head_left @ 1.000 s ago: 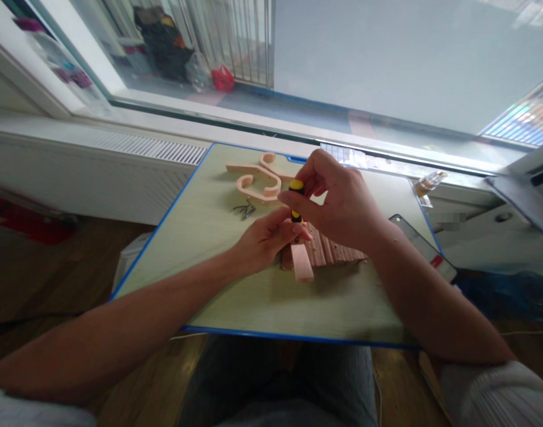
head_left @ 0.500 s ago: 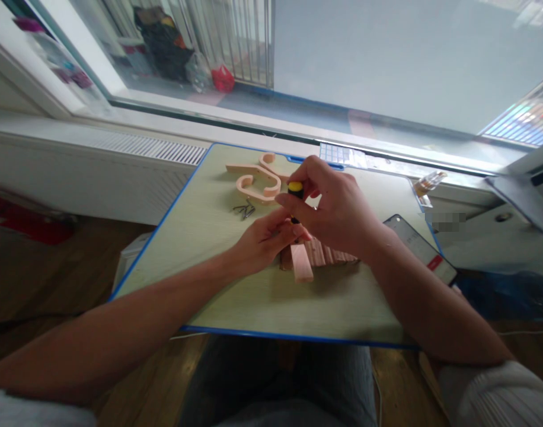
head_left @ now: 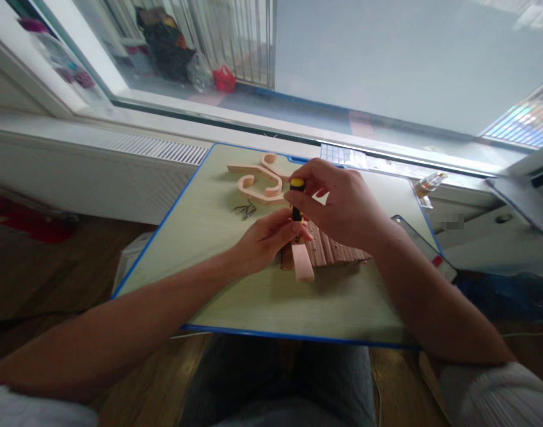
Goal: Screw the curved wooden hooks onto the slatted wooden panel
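Note:
A short screwdriver (head_left: pixel 297 193) with a black and yellow handle stands upright over a light wooden piece (head_left: pixel 303 264). The thumb and fingers of my right hand (head_left: pixel 338 198) are closed round the top of its handle. Lower down, my left hand (head_left: pixel 274 237) pinches round the screwdriver's lower end; its tip and any screw under it are hidden by the fingers. Beneath the light piece lies a reddish-brown grooved wooden board (head_left: pixel 331 246), partly covered by my right hand and wrist.
Curved wooden hooks (head_left: pixel 260 184) and a small pile of screws (head_left: pixel 246 209) lie on the blue-edged table (head_left: pixel 254 305). A phone (head_left: pixel 420 246) rests at the right beside my forearm. A window sill and radiator (head_left: pixel 156 145) border the table's far side.
My right fingers have shifted on the handle, so more of the screwdriver shows. The right hand and forearm have moved slightly right, covering more of the phone. My left hand stays in place.

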Motion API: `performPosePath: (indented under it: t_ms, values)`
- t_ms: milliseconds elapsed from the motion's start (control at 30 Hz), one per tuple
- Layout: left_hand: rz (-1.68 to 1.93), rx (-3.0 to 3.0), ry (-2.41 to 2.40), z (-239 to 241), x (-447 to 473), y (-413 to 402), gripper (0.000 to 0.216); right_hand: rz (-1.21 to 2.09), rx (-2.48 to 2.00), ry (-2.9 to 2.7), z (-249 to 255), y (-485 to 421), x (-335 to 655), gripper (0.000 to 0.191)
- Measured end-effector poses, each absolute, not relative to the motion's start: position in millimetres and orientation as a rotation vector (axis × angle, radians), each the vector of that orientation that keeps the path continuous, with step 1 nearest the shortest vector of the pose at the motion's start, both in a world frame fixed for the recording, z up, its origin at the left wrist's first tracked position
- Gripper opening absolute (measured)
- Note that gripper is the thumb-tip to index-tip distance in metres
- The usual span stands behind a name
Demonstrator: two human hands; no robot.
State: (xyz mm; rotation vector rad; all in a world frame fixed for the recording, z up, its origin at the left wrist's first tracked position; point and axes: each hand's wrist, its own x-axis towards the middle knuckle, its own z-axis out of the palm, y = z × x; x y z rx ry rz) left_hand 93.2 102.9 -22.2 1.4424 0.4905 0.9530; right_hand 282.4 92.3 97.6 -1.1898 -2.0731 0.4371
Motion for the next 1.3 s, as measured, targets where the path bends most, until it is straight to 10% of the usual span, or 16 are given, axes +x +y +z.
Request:
performPosePath:
  t_ms: [1300]
  values:
    - [0.922, 1.492, 0.516, -23, 90, 104, 0.040, 0.442, -1.190, -2.060, 103, 88, 284, 0.018]
